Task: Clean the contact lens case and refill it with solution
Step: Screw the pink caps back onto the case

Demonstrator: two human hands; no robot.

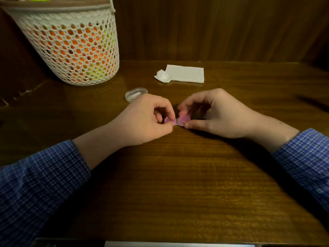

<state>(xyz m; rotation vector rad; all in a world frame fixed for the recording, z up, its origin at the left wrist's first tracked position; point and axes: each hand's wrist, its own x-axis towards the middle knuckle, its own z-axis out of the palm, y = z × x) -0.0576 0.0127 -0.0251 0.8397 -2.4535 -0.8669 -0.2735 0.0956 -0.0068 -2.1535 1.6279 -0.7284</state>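
Observation:
A small contact lens case with two pink round caps lies on the wooden table between my hands. My left hand pinches the left cap with thumb and fingers and hides most of it. My right hand grips the right pink cap from above, thumb against its near edge. No solution bottle is in view.
A clear oval plastic box sits just behind my left hand. A folded white tissue and a crumpled white wad lie farther back. A white mesh basket with orange contents stands at the back left. A wooden wall panel runs behind.

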